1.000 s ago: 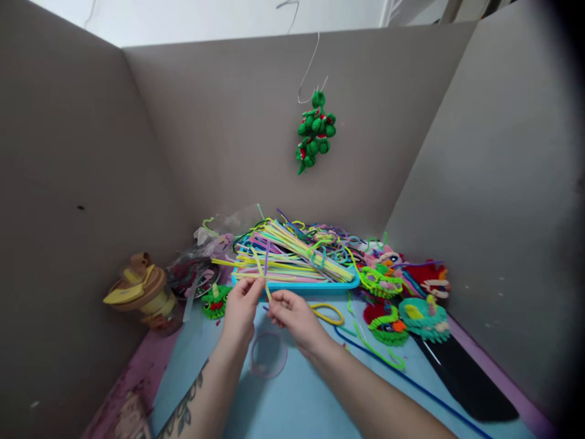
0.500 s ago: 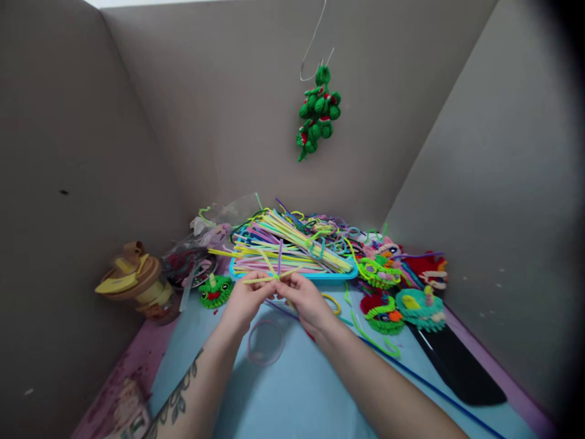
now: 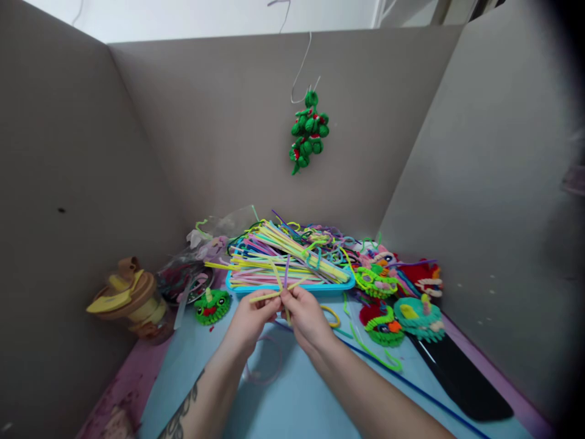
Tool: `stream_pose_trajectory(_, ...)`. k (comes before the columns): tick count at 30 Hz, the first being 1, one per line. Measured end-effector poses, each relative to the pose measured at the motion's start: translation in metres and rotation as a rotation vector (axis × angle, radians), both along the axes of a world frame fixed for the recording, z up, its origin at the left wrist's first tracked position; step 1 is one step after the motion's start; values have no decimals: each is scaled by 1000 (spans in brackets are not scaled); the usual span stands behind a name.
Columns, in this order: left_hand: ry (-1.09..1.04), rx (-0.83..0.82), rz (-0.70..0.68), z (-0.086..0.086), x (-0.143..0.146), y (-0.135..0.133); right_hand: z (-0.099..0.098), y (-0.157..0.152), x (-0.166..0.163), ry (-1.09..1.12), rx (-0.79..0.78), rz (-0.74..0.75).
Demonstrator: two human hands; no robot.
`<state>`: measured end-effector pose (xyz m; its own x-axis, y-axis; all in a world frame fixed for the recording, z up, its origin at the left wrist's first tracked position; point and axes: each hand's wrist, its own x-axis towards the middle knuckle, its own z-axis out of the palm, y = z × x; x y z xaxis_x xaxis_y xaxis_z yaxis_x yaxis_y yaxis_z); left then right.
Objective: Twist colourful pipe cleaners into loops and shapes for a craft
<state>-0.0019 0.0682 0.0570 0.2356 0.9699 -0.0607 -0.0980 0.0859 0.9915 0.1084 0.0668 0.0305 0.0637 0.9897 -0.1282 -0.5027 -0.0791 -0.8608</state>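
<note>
The left hand [image 3: 253,312] and right hand [image 3: 307,315] are closer now. Both pinch the crossed stems [image 3: 282,288] between them — ends fanning upward.

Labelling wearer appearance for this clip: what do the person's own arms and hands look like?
Both arms are bare to the frame edge: no sleeves, gloves or watch show. The left hand and right hand are uncovered, no rings visible. The left forearm carries a dark tattoo of leafy stems; the right forearm shows no marking.
</note>
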Motion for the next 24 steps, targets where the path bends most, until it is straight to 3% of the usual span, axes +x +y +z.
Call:
stream_pose_trajectory(6,-83,-17,-84,0,2,-1,8,-4,-1,109,-26,13)
stream_pose_trajectory(12,-70,-40,-97,2,-3,-1,13,-4,3,68,-17,9)
stream_pose_trajectory(18,12,37,-42,6,-21,7,8,5,13,-67,18,-189)
stream_pose_trajectory(24,152,87,32,4,-24,12,5,9,16,-73,-12,-155)
